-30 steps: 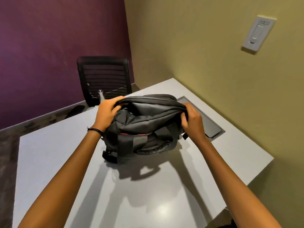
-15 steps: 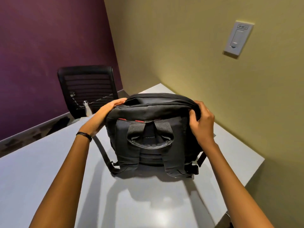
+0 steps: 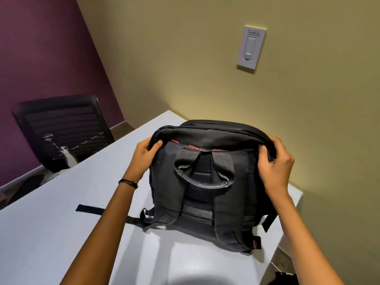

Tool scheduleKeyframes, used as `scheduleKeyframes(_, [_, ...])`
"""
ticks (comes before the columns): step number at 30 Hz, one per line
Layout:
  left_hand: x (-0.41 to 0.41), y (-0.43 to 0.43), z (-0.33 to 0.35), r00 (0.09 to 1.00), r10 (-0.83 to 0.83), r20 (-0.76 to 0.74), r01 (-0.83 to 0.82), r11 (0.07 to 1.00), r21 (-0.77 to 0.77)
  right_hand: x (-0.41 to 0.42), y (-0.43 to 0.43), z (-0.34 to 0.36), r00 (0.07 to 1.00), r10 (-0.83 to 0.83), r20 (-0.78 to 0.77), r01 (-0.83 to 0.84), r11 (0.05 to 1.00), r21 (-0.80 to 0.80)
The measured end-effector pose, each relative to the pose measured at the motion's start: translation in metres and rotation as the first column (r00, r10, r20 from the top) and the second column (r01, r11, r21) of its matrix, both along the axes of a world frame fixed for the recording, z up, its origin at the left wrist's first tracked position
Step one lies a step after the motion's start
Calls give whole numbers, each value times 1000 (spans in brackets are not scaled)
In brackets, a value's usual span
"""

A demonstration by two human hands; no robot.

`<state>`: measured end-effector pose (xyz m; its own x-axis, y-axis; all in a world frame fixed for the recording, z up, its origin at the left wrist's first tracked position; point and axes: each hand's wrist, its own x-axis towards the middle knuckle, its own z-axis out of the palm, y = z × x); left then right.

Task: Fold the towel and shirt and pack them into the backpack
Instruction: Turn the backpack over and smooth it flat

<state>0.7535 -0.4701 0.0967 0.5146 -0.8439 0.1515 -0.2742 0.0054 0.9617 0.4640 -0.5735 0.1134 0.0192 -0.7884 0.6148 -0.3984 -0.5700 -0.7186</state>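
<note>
A black backpack [image 3: 205, 194] stands upright on the white table [image 3: 51, 233], its strap side and carry handle facing me, red trim along the top seam. My left hand [image 3: 145, 156] grips the bag's top left corner, thumb on the near face. My right hand [image 3: 274, 165] grips the top right edge, fingers curled over the rim. The top looks closed from here. No towel or shirt is in view.
A loose black strap [image 3: 90, 209] of the bag lies flat on the table to the left. A black office chair [image 3: 61, 130] stands behind the table's far left edge. The yellow wall with a light switch [image 3: 251, 48] is close behind the bag. The table's right edge is near the bag.
The backpack went from slumped and open-topped to standing upright with its strap side toward me. Both hands stayed on its top corners. My view shifted right and closer.
</note>
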Motion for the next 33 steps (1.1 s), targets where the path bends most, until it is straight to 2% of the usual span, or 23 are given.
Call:
scheduleKeyframes(7, [-39,-88,0,999,36,15,-34,988,-153,-34,-38,-9,986,-151,77,150,989,18])
scheduleKeyframes(21, [-94,-237,9,975,-141,171,182,948,-259,-94,-102,-20,891,-402,210,407,913,19])
scheduleKeyframes(25, [-109,-267,0,969,-123,212,173,956,-236,-105,-123,-24,891,-404,206,405,913,40])
scheduleKeyframes(28, [-112,-281,-4,958,-137,250,183,968,-173,-108,-141,-37,907,-394,149,385,919,86])
scheduleKeyframes(33, [-125,-281,-5,970,-161,185,194,965,-178,-108,-164,-58,921,-366,132,350,928,130])
